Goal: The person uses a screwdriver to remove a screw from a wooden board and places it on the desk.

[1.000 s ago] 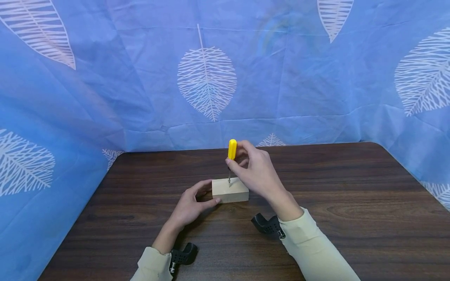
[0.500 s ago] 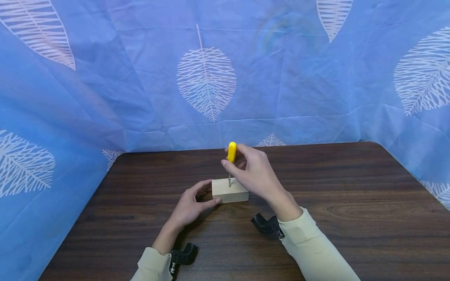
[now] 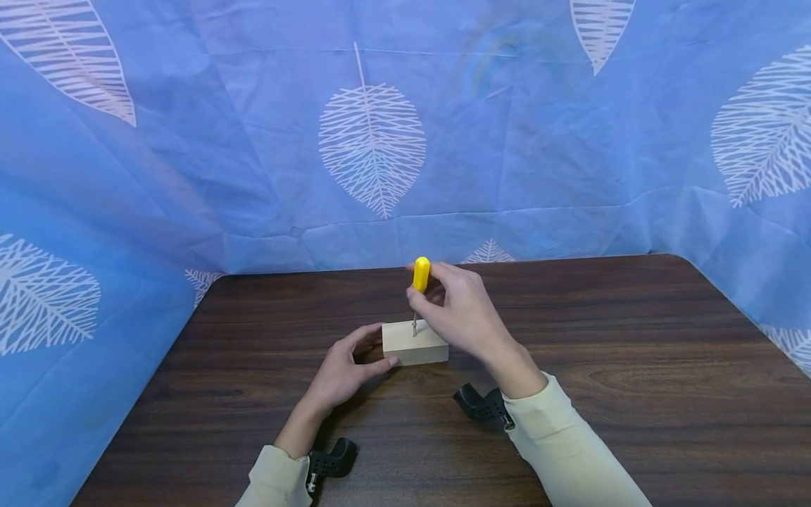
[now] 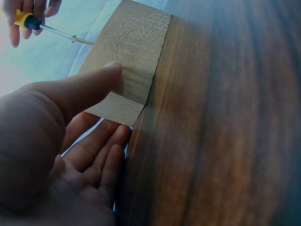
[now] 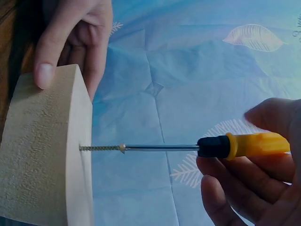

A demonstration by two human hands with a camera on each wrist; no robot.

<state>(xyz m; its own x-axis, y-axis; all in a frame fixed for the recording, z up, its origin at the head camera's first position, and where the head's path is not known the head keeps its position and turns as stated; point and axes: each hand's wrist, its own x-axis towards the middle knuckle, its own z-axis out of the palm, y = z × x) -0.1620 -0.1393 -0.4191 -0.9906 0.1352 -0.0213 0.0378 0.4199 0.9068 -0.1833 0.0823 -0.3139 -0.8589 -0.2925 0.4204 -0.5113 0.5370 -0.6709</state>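
Observation:
A pale wooden block lies on the table, steadied by my left hand. The left thumb presses the near face while the fingers reach behind the block's left end. A screw stands in the block's top, much of its thread showing above the wood. My right hand holds a screwdriver with a yellow and black handle, nearly upright above the block. Its metal shaft meets the screw head in line. In the right wrist view, the right thumb sits slightly off the handle, with the fingers along its other side.
The dark wood-grain table extends around both hands. A blue cloth with white leaf prints hangs behind and beside it. Black wrist-worn devices are strapped at the left cuff and the right cuff.
My right thumb and fingers have shifted about the screwdriver handle. The handle's top sits slightly lower and tips a little to the right. My left hand and the block have stayed put.

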